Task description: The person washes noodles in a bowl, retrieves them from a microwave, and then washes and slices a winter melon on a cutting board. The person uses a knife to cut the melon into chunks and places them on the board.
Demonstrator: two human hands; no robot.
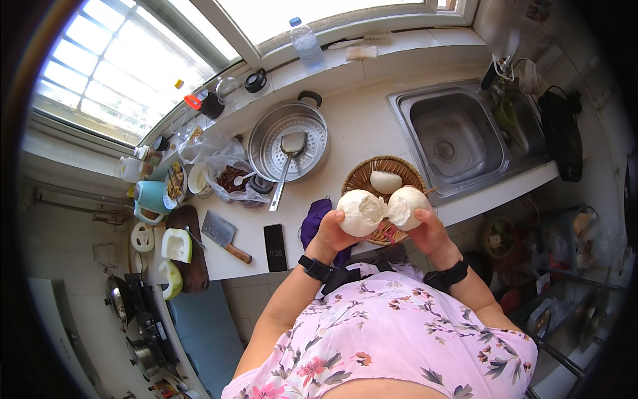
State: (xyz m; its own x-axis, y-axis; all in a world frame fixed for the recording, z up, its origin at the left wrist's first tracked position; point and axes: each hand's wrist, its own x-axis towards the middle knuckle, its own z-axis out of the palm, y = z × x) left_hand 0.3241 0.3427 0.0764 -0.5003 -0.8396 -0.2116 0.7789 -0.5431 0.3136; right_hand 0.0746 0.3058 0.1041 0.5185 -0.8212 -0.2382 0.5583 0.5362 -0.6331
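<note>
My left hand (pixel 326 232) grips a round white steamed bun (pixel 353 213), its thumb on the outer side. A second steamed bun (pixel 411 203) is held in my right hand (pixel 432 237). The facing sides of both buns are ragged and torn, and a thin shred sticks out between them. Below them on the counter edge sits a round woven basket (pixel 355 172), partly hidden by the buns. Another smooth white bun (pixel 386 182) lies in it. Some pink string (pixel 390 234) shows at its near side. Purple fabric (pixel 315 219) lies beside my left hand.
A steel steamer pan (pixel 254 134) holds a spatula (pixel 285 169). A cleaver (pixel 219 228) and a phone (pixel 275 248) lie left on the counter. Cut melon (pixel 185 244) rests on a dark cutting board (pixel 192 279). The steel sink (pixel 406 107) is at the right.
</note>
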